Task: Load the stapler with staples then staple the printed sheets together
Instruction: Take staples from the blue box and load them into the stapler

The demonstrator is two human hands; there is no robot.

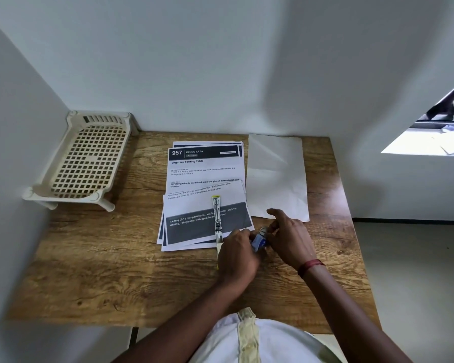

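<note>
Two bare forearms reach forward from the bottom of the view, converging toward the middle. The left hand (237, 254) lies palm down, knuckles up, its fingers curled forward and closed around something small at their tips. The right hand (290, 238) sits just beside it, slightly further forward, also palm down, with the thumb and first fingers pinching inward toward the left fingertips while the index finger arches above. The fingertips of the two hands nearly meet. A red thread band (311, 265) circles the right wrist. Both elbows are bent, and the arms frame a torso in pale clothing.
</note>
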